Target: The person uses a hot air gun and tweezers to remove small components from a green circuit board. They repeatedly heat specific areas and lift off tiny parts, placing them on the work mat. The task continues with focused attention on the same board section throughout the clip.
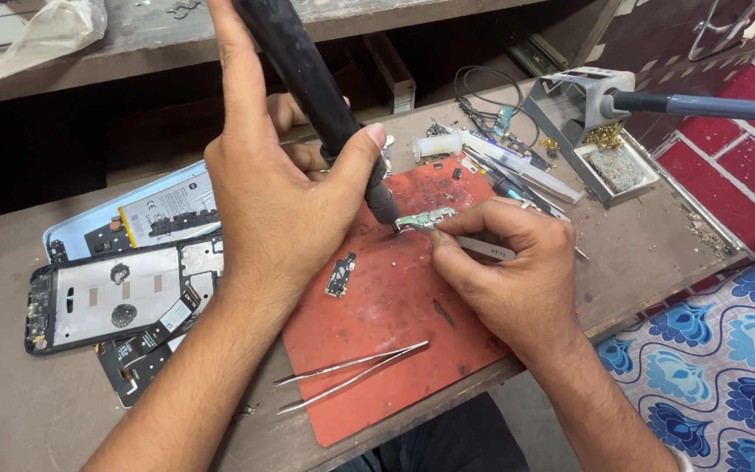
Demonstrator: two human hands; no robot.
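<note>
Gripping a black hot-air wand (312, 83), the left hand (277, 197) has its fingers clamped round the handle, the nozzle tip pointing down at a small green circuit board (425, 217) near the upper middle of the red work mat (395, 350). The right hand (509, 271), on the mat's right edge, pinches tweezers (474, 246) shut; their tips pin that board. A second small board (341, 275) lies at the mat's centre, spare tweezers (351, 374) near its lower edge, an opened phone (115, 297) left of it.

matt red rubbery mat (395, 350), shiny metal tweezers (351, 374)
</note>
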